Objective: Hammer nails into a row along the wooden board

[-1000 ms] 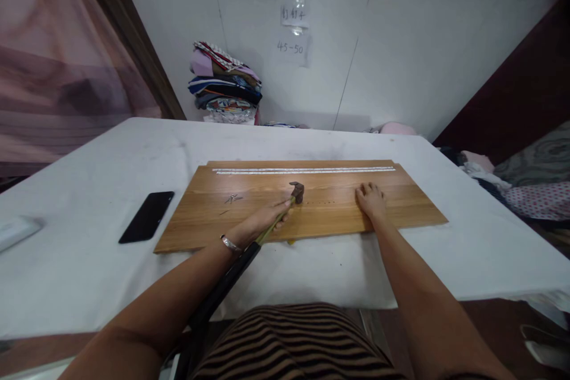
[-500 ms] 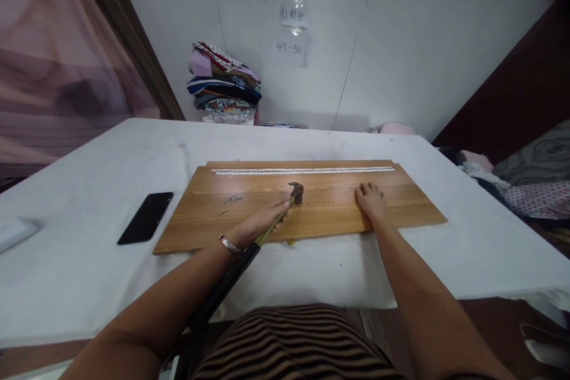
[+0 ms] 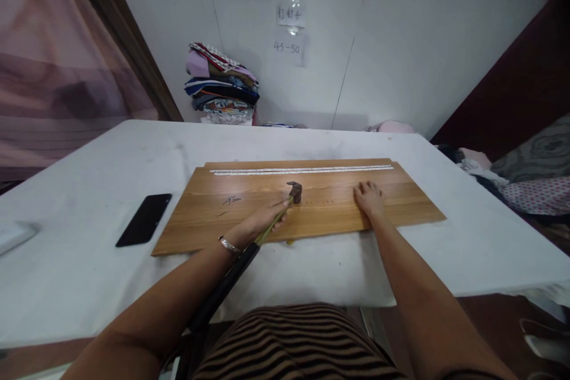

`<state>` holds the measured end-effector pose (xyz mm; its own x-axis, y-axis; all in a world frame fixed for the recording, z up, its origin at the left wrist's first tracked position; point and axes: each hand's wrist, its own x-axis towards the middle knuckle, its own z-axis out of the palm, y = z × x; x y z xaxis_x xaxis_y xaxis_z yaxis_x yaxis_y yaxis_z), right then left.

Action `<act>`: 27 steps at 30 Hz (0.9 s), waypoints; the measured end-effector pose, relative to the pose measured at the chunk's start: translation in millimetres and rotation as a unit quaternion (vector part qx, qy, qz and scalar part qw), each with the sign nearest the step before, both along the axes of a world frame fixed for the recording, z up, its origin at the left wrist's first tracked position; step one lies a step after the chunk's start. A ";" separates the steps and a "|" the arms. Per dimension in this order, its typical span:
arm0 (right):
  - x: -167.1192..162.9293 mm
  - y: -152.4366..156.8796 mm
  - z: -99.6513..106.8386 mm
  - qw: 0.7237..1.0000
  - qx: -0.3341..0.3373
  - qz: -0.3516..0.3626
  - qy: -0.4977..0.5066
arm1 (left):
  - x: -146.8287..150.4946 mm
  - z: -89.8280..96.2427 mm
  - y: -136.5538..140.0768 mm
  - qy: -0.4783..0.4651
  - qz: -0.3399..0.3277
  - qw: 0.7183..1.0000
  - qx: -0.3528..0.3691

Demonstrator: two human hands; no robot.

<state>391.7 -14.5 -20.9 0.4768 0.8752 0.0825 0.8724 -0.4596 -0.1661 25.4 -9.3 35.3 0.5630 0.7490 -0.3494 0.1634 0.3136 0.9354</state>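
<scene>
Left grip (image 3: pixel 266 219) wrapped round hammer (image 3: pixel 243 264), head over board (image 3: pixel 329 187) just left of dark dots (image 3: pixel 319 202), handle slanting near-left; right grip (image 3: pixel 369 199), farther off, loosely spread palm-down, nothing visibly held.

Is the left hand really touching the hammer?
Touching. The head view shows it: the left hand is wrapped around the hammer just below its metal head.
</scene>
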 end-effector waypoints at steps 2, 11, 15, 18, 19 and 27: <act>-0.3 -0.1 0.6 1.000 0.000 -0.002 0.003 | -0.7 3.4 0.8 0.000 -0.006 1.000 0.004; -2.5 -1.0 3.3 1.000 -0.003 -0.004 0.001 | 0.8 -0.3 0.1 0.020 -0.002 1.000 0.002; -2.7 -0.8 4.1 1.000 -0.015 -0.005 -0.008 | 0.9 0.3 -0.2 0.021 -0.006 1.000 0.001; -3.2 -1.0 4.5 1.000 -0.014 -0.004 -0.008 | -0.1 3.5 1.9 0.002 -0.017 1.000 0.011; -3.4 -1.1 4.5 1.000 -0.013 -0.003 -0.006 | -0.3 4.4 2.5 -0.005 -0.018 1.000 0.015; -1.9 -0.3 3.3 1.000 -0.009 0.000 -0.001 | 0.7 -1.5 1.5 0.020 0.000 1.000 0.009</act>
